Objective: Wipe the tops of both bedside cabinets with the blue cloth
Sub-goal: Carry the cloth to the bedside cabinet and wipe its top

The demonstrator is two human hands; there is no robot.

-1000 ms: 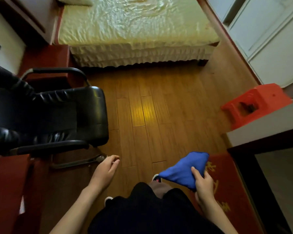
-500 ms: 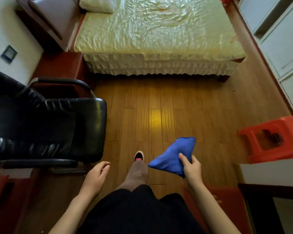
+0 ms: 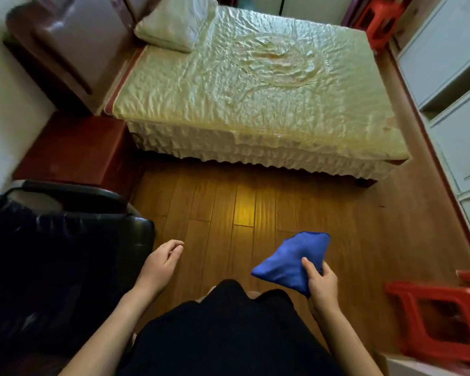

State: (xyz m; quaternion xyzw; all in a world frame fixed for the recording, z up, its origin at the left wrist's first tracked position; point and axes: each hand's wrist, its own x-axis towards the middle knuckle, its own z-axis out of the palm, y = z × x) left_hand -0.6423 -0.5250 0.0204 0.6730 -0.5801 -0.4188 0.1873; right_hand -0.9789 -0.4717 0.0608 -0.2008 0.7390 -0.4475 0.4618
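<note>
From the head view, you are standing on the wooden floor short of the bed (image 3: 255, 99), with the wiping not yet begun. Your right hand (image 3: 322, 284) is closed on the cloth (image 3: 288, 260), folded into a pad and held in the air over the floor, well apart from any cabinet. Your left hand (image 3: 159, 265) is empty, fingers loosely curled, hanging beside the chair (image 3: 60, 256).

I judge this to be the approach step. The one cabinet (image 3: 73, 150) you can see stands against the head end of the bed, on its near side, its dark red top bare as far as I can tell. The second is out of sight, probably on the bed's far side.

The next move calls for stepping toward that cabinet and laying the cloth flat on its top. The chair sits just beside it and narrows your path, so come in along the bed's edge. The red stool (image 3: 442, 318) at the bed's foot end is clear of that route.
</note>
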